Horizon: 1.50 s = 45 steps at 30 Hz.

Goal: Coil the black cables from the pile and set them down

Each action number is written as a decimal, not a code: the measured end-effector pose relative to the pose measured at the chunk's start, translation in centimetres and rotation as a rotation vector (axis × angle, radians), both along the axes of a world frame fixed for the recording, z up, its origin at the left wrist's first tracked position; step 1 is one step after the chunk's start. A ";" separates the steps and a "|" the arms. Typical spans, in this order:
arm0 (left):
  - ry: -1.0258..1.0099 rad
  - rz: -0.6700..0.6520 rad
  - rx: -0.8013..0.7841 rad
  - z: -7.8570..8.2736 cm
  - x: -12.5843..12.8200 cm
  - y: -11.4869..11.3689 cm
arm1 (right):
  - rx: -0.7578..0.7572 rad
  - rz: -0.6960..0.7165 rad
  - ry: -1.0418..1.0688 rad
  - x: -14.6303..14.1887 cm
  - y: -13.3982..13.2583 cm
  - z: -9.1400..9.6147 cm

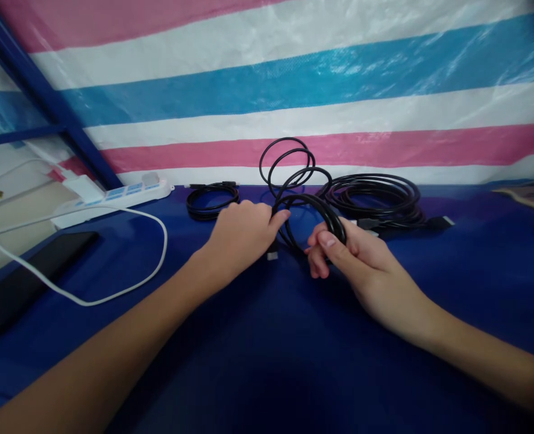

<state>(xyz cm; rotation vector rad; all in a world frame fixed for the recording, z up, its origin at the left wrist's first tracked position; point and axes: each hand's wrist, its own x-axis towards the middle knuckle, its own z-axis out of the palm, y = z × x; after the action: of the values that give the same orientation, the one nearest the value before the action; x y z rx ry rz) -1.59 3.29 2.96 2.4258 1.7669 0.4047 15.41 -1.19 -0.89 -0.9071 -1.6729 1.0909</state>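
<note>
A striped plastic sheet (267, 90) hangs behind the dark blue surface (267, 361). Over the middle of the surface the two hands work apart from each other, joined by one black cable (329, 217). The left hand (243, 228) grips one part of it between thumb and curled fingers; the right hand (364, 259) pinches a gathered bundle of its loops under the thumb. Further loops rise loosely behind them. If the right thumb eases, the bundle could fan open; if the loose loops cross, they could knot.

At the far left lies a flat black object (36, 280). Beyond the right hand, a larger black coil (375, 211) sits very near the held loops, so a strand or plug could snag there. A white power strip (134, 193) and a smaller black coil (199, 212) lie leftward. Smallest, a connector (272, 255) pokes out below the left hand; a sideways tug could strain its neck.
</note>
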 end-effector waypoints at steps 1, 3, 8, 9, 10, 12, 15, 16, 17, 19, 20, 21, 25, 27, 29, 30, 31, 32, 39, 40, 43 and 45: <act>0.146 0.001 0.143 0.3 -0.2 -0.1 | 0.004 -0.004 -0.031 0.0 -0.1 0.0; 0.308 -0.027 0.265 1.0 -0.5 -0.3 | 0.014 -0.004 -0.075 0.0 -0.2 0.1; 0.369 -0.085 0.381 2.3 -0.5 -1.2 | 0.020 0.015 -0.121 0.0 -0.3 0.0; 0.365 -0.075 0.395 2.5 -0.4 -1.3 | 0.018 0.018 -0.118 0.0 -0.3 0.0; 0.368 -0.059 0.401 2.7 -0.3 -1.5 | 0.017 0.020 -0.112 0.0 -0.3 0.0; 0.409 -0.023 0.391 3.1 -0.3 -1.8 | 0.018 0.012 -0.094 0.0 -0.3 -0.1; 0.484 -0.074 0.366 3.3 -0.5 -1.9 | 0.016 0.005 -0.091 -0.1 -0.4 0.1; 0.487 -0.108 0.362 3.2 -0.6 -1.8 | 0.016 0.005 -0.096 -0.1 -0.4 0.2; 0.468 -0.138 0.352 3.1 -0.7 -1.7 | 0.019 0.005 -0.100 -0.1 -0.3 0.3; 0.354 -0.145 0.289 2.6 -0.9 -1.3 | 0.042 0.005 -0.094 0.1 -0.2 0.5; 0.259 -0.125 0.221 2.3 -1.0 -1.0 | 0.055 0.007 -0.087 0.2 0.0 0.6; 0.139 -0.104 0.122 2.0 -1.1 -0.7 | 0.066 0.014 -0.078 0.3 0.1 0.6; -0.412 -0.064 -0.499 0.5 -1.1 0.3 | 0.000 0.099 -0.018 0.7 0.3 0.8; -0.625 -0.079 -0.759 -0.2 -0.7 0.3 | -0.030 0.165 -0.014 0.8 0.1 0.9; -0.735 -0.108 -0.900 -0.7 -0.2 0.0 | -0.017 0.229 -0.063 0.6 -0.2 0.9; -0.752 -0.118 -0.928 -0.9 0.1 -0.2 | 0.005 0.232 -0.103 0.4 -0.4 0.9; -0.750 -0.125 -0.932 -1.0 0.4 -0.5 | 0.037 0.204 -0.158 0.2 -0.6 0.9; -0.735 -0.127 -0.919 -1.1 0.7 -0.8 | 0.077 0.149 -0.227 0.0 -0.7 0.9; -0.448 -0.109 -0.414 -0.6 0.3 -0.8 | 0.199 -0.019 -0.326 -0.4 -1.2 1.2; -0.352 -0.088 -0.215 -0.5 0.1 -0.6 | 0.170 0.005 -0.273 -0.4 -1.2 1.3; -0.211 -0.063 0.177 -0.9 -0.2 -0.3 | 0.061 0.030 -0.125 -0.4 -1.0 1.4; -0.315 -0.106 0.174 -1.4 0.1 -0.4 | -0.034 0.028 -0.012 -0.4 -0.7 1.5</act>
<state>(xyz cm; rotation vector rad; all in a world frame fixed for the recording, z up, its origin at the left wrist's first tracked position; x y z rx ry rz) -1.49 2.85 1.55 2.3873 1.5204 0.9068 15.04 -1.87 0.58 -0.9160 -1.6861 1.1374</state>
